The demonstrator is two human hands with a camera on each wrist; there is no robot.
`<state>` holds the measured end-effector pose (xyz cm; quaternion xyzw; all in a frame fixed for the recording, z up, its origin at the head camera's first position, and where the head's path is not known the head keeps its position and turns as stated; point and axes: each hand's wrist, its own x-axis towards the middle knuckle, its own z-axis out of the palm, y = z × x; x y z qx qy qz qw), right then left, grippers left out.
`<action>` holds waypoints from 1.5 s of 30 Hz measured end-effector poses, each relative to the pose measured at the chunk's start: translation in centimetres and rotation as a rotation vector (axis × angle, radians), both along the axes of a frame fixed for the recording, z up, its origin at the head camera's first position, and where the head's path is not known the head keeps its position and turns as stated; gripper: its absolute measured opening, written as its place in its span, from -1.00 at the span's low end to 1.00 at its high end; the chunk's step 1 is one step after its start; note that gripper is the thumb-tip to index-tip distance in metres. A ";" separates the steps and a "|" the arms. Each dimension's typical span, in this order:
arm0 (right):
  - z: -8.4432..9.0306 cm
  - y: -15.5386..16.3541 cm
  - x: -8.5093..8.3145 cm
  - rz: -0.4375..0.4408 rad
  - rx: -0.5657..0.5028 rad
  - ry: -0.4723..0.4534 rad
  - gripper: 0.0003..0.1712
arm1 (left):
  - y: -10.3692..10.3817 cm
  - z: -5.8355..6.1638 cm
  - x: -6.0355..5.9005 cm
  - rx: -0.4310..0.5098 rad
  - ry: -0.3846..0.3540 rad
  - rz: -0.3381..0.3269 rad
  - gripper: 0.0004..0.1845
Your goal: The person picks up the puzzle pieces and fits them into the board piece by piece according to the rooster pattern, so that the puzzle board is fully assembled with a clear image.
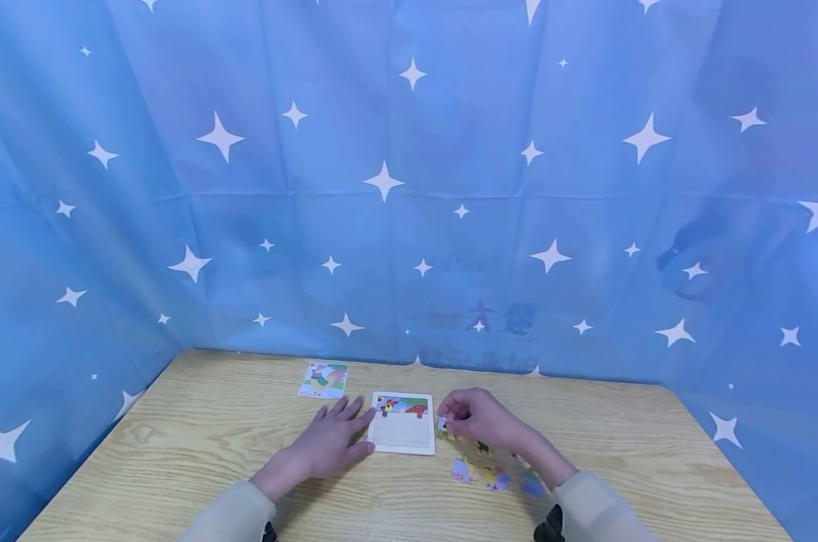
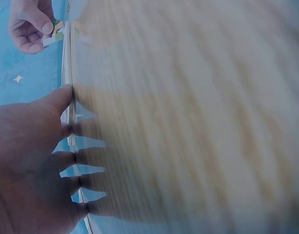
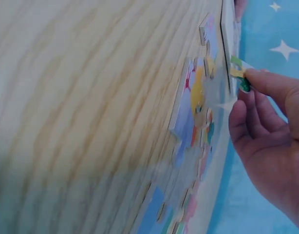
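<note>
A square white puzzle tray (image 1: 402, 435) lies on the table, its upper part filled with a strip of colourful puzzle pieces (image 1: 400, 405); the lower part is bare. Beside the tray's left edge my left hand (image 1: 330, 440) rests palm down, fingers spread, with the thumb at the frame. My right hand (image 1: 483, 421) is just off the tray's right side. Between its thumb and fingers it pinches a small puzzle piece (image 3: 238, 73) with green, yellow and white on it. Several loose puzzle pieces (image 1: 495, 479) lie below that hand, partly hidden by the wrist.
A square picture card (image 1: 323, 380) lies behind my left hand, towards the back of the wooden table (image 1: 232, 421). A blue curtain (image 1: 409, 241) with white stars hangs along the table's back and sides.
</note>
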<state>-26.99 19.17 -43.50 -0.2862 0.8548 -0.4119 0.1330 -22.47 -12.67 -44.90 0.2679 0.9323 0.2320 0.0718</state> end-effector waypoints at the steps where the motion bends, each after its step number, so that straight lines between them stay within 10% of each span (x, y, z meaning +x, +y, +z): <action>1: 0.0 -0.1 -0.1 -0.002 0.000 0.002 -0.86 | 0.0 0.0 0.0 -0.001 -0.001 0.000 -0.32; 45: -1.7 -8.9 -1.2 -0.035 -0.062 0.070 -0.83 | -0.3 -1.7 -0.9 -0.004 0.042 0.004 -0.32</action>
